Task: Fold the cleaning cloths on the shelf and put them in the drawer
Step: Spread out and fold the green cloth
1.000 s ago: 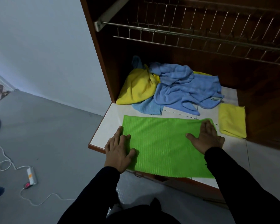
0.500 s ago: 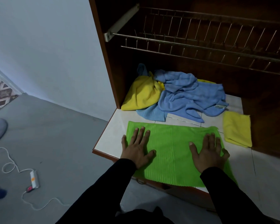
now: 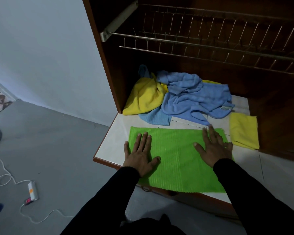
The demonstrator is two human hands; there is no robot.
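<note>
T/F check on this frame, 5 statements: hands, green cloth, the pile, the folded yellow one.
1. Both hands lie flat on the green cloth. True: left hand and right hand press on it, palms down.
2. The green cloth sits crumpled in the pile. False: it is spread flat at the front of the tiled shelf.
3. A folded yellow cloth lies to the right of the green one. True.
4. The pile behind holds only blue cloths. False: blue and yellow ones are bunched together.
5. The wire rack holds plates. False: it shows none.
</note>
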